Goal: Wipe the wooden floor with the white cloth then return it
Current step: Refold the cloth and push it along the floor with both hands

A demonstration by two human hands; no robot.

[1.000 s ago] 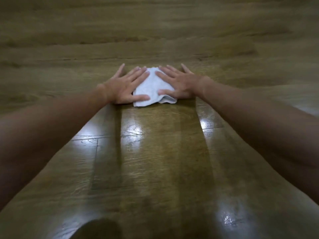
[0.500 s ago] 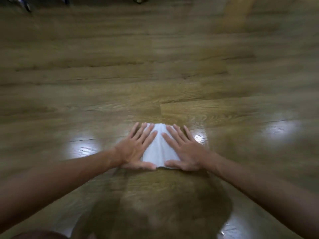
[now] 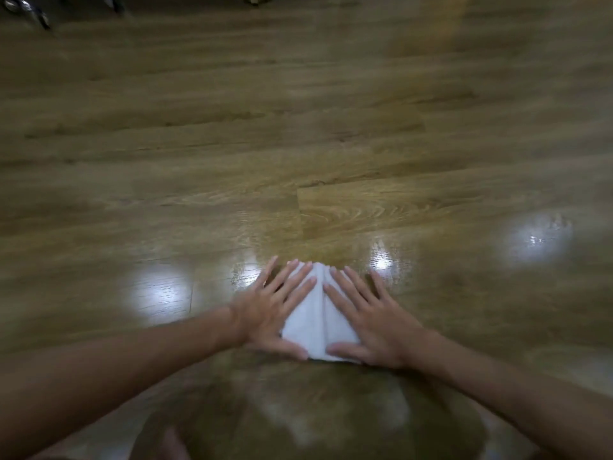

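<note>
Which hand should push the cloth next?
Neither beats the other. The left hand and right hand both press flat on the white cloth, one on each side, so pushing together looks best.

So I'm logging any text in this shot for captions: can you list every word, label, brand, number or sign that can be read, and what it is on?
None can be read.
white cloth: plain, no tag or print showing.
wooden floor: only grain, plank seams and light glare.
left hand and right hand: flat on the cloth, nothing written.
Dark objects at the top edge: too blurred to tell.
</note>
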